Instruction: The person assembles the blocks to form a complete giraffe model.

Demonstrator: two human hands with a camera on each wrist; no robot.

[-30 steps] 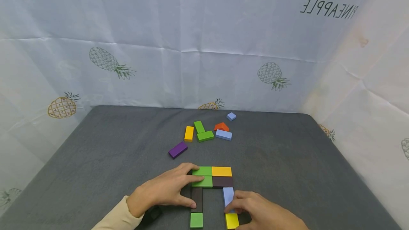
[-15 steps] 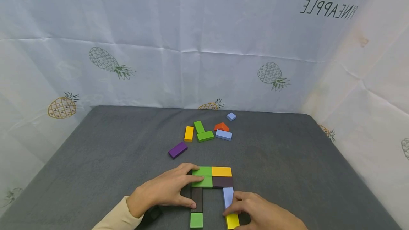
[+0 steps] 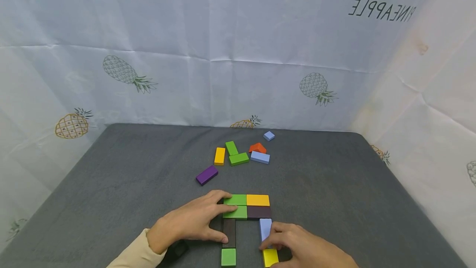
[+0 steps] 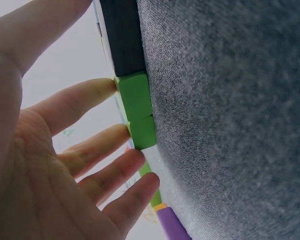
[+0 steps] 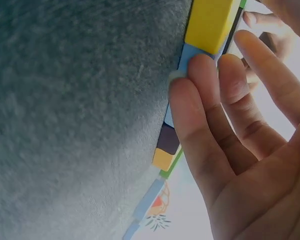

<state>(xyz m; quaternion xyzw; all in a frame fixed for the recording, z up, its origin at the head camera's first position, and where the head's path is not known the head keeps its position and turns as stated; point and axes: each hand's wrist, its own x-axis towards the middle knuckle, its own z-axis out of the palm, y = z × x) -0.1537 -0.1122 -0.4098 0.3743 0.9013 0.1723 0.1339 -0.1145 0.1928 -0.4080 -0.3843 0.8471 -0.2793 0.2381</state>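
Observation:
In the head view my left hand (image 3: 193, 218) lies along the left side of a flat block layout. Its straight fingers touch two green blocks (image 3: 241, 199), and the thumb tip rests on a dark brown block (image 3: 229, 231). My right hand (image 3: 303, 245) bends its fingers at the right column. Index finger and thumb pinch a yellow block (image 3: 270, 257) across its corners; the thumb tip is partly hidden. Other fingertips lie against the side of a light blue block (image 5: 190, 56). A small green block (image 3: 228, 257) lies below the brown one.
An orange-yellow block (image 3: 258, 200) and a dark purple block (image 3: 259, 212) complete the layout's top rows. Farther back lie a purple block (image 3: 207, 175), a yellow block (image 3: 220, 156), green blocks (image 3: 239, 159), a red-orange triangle (image 3: 258, 148) and light blue blocks (image 3: 260, 157). A pineapple-print curtain (image 3: 223, 90) hangs behind.
The yellow block has shifted very slightly toward the right and the near edge, and my right index fingertip has moved a little with it. My left hand has stayed in place.

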